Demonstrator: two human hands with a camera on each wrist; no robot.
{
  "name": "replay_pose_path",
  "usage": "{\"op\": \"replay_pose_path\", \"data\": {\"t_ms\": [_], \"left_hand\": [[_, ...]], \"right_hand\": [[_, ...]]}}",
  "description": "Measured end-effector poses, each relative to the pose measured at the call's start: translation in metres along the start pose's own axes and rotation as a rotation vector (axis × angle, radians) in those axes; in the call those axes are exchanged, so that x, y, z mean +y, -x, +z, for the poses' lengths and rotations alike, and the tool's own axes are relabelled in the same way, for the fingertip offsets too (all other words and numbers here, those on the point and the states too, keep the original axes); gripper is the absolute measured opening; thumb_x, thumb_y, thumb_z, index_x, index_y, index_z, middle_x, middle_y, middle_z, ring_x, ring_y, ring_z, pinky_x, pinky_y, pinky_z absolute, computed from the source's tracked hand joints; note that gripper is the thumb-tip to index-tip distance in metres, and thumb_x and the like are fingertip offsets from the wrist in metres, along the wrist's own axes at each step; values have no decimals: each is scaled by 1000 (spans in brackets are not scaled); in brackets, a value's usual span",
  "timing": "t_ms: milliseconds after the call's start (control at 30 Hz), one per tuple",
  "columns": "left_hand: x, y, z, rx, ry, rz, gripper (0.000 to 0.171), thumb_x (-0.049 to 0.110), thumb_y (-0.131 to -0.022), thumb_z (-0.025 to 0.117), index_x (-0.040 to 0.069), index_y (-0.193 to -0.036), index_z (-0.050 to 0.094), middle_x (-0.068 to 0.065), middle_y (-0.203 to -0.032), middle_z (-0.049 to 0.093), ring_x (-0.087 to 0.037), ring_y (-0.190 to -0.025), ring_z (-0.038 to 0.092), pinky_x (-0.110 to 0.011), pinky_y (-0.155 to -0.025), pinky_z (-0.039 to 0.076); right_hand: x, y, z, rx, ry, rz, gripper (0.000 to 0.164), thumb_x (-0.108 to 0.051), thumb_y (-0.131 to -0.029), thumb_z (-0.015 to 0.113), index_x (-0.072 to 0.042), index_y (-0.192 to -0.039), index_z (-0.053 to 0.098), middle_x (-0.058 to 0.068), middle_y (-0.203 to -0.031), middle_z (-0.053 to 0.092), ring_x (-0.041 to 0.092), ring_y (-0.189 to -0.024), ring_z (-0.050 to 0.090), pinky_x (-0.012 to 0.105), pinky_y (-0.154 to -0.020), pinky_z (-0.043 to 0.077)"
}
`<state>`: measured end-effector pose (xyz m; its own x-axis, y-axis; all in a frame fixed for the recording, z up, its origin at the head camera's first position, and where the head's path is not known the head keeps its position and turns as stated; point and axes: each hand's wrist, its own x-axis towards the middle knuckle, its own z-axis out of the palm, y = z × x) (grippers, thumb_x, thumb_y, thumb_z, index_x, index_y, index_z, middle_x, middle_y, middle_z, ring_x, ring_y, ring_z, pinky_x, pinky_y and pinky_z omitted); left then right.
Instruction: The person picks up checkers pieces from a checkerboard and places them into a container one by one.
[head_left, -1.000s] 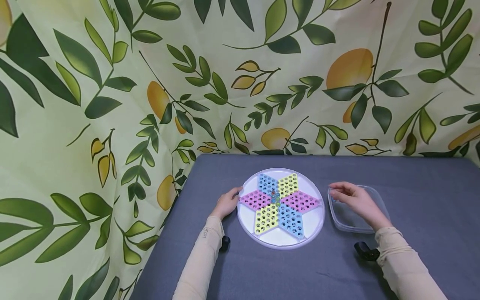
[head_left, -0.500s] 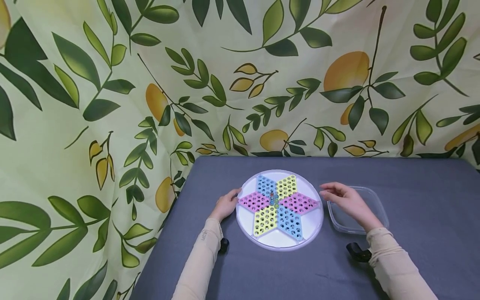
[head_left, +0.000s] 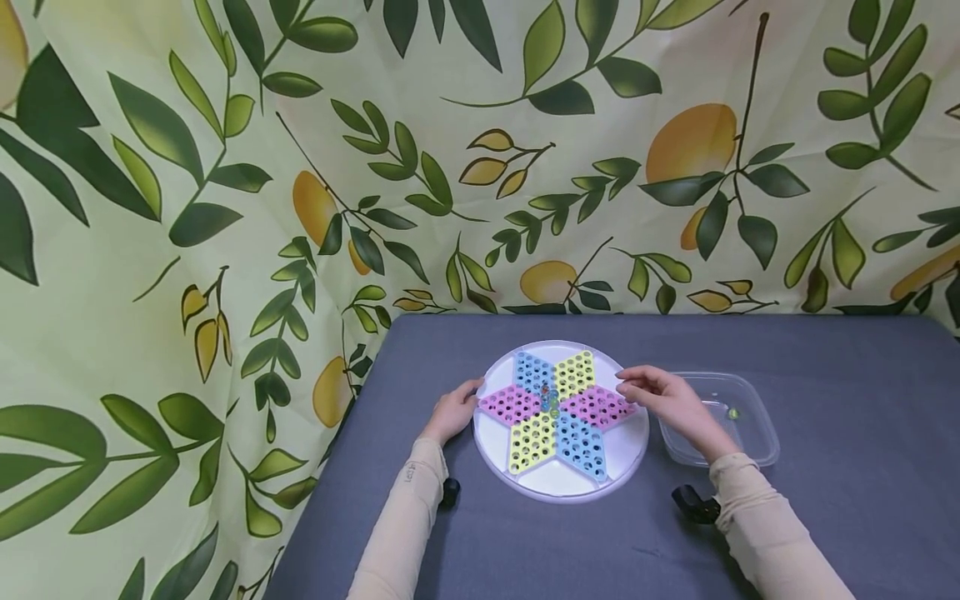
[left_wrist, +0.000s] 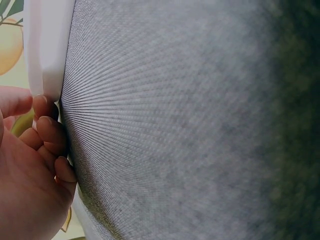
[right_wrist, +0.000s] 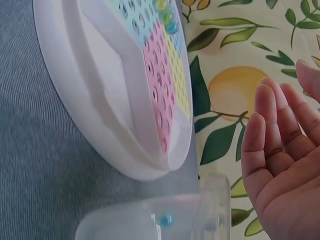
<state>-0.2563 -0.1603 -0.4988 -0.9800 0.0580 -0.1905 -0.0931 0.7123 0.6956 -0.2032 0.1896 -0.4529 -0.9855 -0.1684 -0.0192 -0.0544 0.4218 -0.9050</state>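
Note:
A round white Chinese checkers board (head_left: 561, 482) lies on the table, its star of blue, yellow and pink points full of holes. Several glass marbles (head_left: 551, 400) cluster at its centre. My left hand (head_left: 452, 411) holds the board's left rim; in the left wrist view its thumb and curled fingers (left_wrist: 51, 131) meet the white edge. Over the board's right edge hovers my right hand (head_left: 667, 402), fingers loosely bent and holding nothing. The right wrist view shows that hand (right_wrist: 287, 155) raised above the clear plastic container (right_wrist: 145, 207), where a blue-green marble (right_wrist: 166, 220) lies.
The clear container (head_left: 765, 450) stands just right of the board, with a greenish marble (head_left: 733, 412) inside. A dark blue-grey cloth (head_left: 555, 550) covers the table. Behind it hangs a leaf-and-fruit printed curtain (head_left: 420, 67).
My right hand has moved left from over the container to the board's right edge, uncovering a marble in the container. My left hand stays on the board's rim.

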Motion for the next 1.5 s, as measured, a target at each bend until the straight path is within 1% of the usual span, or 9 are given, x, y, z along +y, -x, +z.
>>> {"op": "replay_pose_path", "data": {"t_ms": [167, 300, 400, 567, 800, 1000, 1167, 1400, 1500], "left_hand": [[0, 0, 0, 0, -1, 1, 39, 22, -96, 44, 28, -135, 50, -4, -142, 48, -27, -134, 40, -48, -108, 32], [-1, -1, 0, 8, -12, 11, 39, 23, -96, 44, 28, -135, 50, -5, -141, 49, -27, -134, 41, -47, -108, 33], [-3, -2, 0, 13, -17, 18, 39, 23, -96, 44, 27, -135, 50, -5, -141, 49, -26, -133, 42, -47, -108, 33], [-3, -2, 1, 13, -14, 23, 39, 22, -96, 44, 27, -135, 50, -5, -141, 49, -27, -134, 42, -47, -108, 33], [-2, -1, 1, 10, -3, 5, 39, 25, -97, 43, 28, -136, 49, -5, -142, 48, -27, -135, 40, -48, -109, 31], [-1, 0, 1, 13, 3, 2, 39, 24, -97, 43, 29, -135, 49, -4, -142, 48, -27, -135, 39, -49, -109, 31], [-2, -1, 2, 11, 5, -11, 39, 25, -97, 44, 30, -135, 49, -3, -143, 47, -27, -136, 39, -49, -109, 31], [-1, 0, 2, 8, 5, -9, 39, 26, -97, 43, 30, -136, 49, -3, -143, 47, -27, -136, 38, -50, -109, 30], [-1, 0, 2, 7, 9, -10, 39, 26, -97, 43, 30, -136, 49, -3, -143, 46, -27, -136, 38, -50, -109, 30]], "right_hand": [[-2, -4, 9, 2, -8, -12, 48, -38, -89, 59, -3, -123, 56, 14, -109, 64, 13, -91, 62, 35, -83, 50], [-5, -8, 18, -7, -16, 14, 47, -39, -89, 60, -6, -121, 58, 17, -109, 65, 16, -91, 62, 35, -82, 50], [-6, -10, 25, -23, -32, 31, 46, -37, -89, 61, -5, -121, 58, 18, -108, 65, 21, -93, 61, 36, -81, 50], [-8, -13, 35, -47, -28, 24, 46, -34, -89, 60, -2, -121, 58, 17, -107, 65, 24, -93, 60, 34, -79, 49], [-9, -16, 44, -65, -51, -1, 45, -33, -89, 61, -2, -121, 58, 16, -107, 65, 15, -88, 60, 32, -80, 50], [-7, -21, 52, -66, -76, 20, 42, -29, -88, 62, -1, -119, 58, 18, -104, 66, 17, -88, 60, 28, -77, 49], [-4, -23, 60, -64, -91, 44, 37, -25, -88, 63, -2, -118, 59, 15, -99, 66, 17, -85, 60, 26, -72, 48], [1, -26, 68, -61, -127, 26, 38, -24, -88, 63, 1, -115, 59, 16, -97, 67, 16, -82, 61, 25, -68, 49], [2, -28, 71, -58, -119, 31, 36, -24, -88, 63, 0, -114, 60, 15, -99, 67, 15, -83, 60, 25, -70, 49]]}}
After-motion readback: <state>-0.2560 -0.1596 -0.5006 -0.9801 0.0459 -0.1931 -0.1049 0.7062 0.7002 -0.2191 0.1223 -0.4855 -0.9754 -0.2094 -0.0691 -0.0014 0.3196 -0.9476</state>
